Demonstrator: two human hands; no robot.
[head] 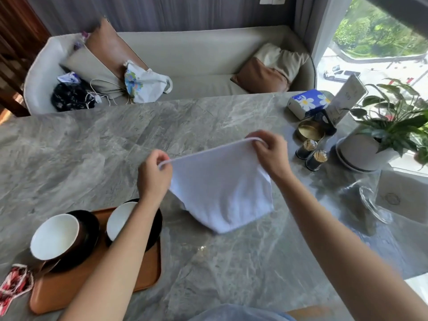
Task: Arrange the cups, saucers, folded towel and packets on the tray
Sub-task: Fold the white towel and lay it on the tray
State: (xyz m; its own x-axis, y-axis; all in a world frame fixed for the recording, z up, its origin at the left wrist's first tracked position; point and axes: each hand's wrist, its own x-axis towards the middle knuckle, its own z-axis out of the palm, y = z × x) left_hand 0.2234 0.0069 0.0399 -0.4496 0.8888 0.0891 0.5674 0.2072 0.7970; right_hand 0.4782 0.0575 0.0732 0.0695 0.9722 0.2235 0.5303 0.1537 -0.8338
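1. Two hands hold the white towel (222,191) up over the marble table (92,147). The left hand (154,172) pinches one top corner and the right hand (271,154) pinches the other, fingers curled tight on the hem.
2. The towel hangs between them, its low end near the table top.
3. On the orange tray (97,283), lower left, two white-lined cups (54,236) rest on dark saucers (90,228), side by side.
4. Red-and-white packets (14,286) lie just beside the tray's left edge.

I saw the tray (58,291) at the near left of the worktop (220,262); two cups (54,236) sat on saucers (91,227) on it, a packet (14,283) just left, the towel (222,193) to its right.
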